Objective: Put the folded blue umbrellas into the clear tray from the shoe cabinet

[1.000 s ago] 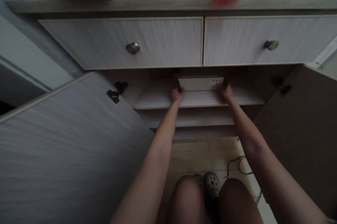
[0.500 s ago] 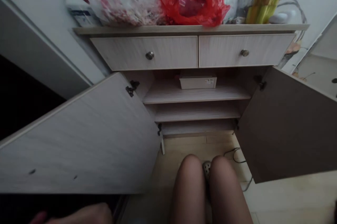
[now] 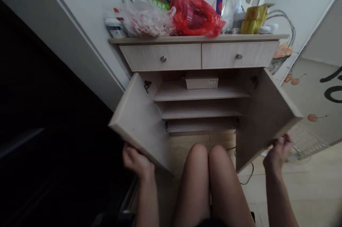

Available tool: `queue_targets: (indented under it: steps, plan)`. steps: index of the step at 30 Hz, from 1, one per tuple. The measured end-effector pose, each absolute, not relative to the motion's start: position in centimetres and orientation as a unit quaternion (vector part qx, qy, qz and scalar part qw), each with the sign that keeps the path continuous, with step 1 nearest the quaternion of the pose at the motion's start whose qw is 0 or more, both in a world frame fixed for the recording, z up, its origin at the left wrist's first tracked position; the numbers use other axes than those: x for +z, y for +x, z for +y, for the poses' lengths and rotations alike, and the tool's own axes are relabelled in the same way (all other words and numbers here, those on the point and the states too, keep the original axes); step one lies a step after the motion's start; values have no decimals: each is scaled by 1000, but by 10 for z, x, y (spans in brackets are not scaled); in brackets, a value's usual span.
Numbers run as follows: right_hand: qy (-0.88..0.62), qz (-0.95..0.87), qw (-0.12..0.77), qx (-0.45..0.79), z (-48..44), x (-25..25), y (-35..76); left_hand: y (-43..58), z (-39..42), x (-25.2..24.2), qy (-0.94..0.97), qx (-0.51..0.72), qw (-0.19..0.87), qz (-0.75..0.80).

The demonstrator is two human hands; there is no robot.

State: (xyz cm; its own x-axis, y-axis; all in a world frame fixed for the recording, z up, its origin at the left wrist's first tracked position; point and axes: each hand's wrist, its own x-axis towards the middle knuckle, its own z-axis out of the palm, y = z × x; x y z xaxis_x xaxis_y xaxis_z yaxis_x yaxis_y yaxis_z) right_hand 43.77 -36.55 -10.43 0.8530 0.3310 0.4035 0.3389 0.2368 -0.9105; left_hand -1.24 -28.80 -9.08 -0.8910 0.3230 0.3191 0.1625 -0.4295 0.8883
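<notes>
A pale wood-grain cabinet [image 3: 201, 39] stands before me with both lower doors swung partly out. My left hand [image 3: 137, 159] is at the free edge of the left cabinet door [image 3: 141, 120], its fingers curled against the outer side and partly hidden. On the other side, my right hand [image 3: 278, 150] has its bent fingers at the outer side of the right cabinet door [image 3: 263, 120], near the lower free edge. Between the doors, a white box [image 3: 201, 82] sits on the upper shelf [image 3: 200, 94]. The two lower shelves show no objects.
Two drawers with round knobs [image 3: 163, 59] are shut above the doors. The cabinet top carries a red plastic bag [image 3: 197, 13], a clear bag [image 3: 149, 20], a white bottle [image 3: 114, 27] and a yellow pack [image 3: 252, 19]. My knees [image 3: 197, 159] are between the doors; a cable [image 3: 249, 175] lies on the floor.
Both doors have swung inward from a wider angle. My left hand has risen from the lower left to the left door, and my right hand has come into view at the right one.
</notes>
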Motion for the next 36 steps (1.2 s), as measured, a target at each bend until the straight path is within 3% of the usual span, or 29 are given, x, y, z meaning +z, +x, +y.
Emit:
queue_targets:
  steps: [3, 8, 19, 36]
  plan:
    - [-617, -349, 705, 23, -349, -106, 401, 35, -278, -100, 305, 772, 76, 552]
    - [-601, -510, 613, -59, -290, -85, 355, 93, -226, -93, 491, 668, 182, 529]
    - [-647, -572, 504, -27, -153, -65, 302, 167, -123, -67, 605, 559, 145, 549]
    - [-682, -551, 479, 37, -86, -57, 290, 188, -74, -56, 633, 488, 134, 587]
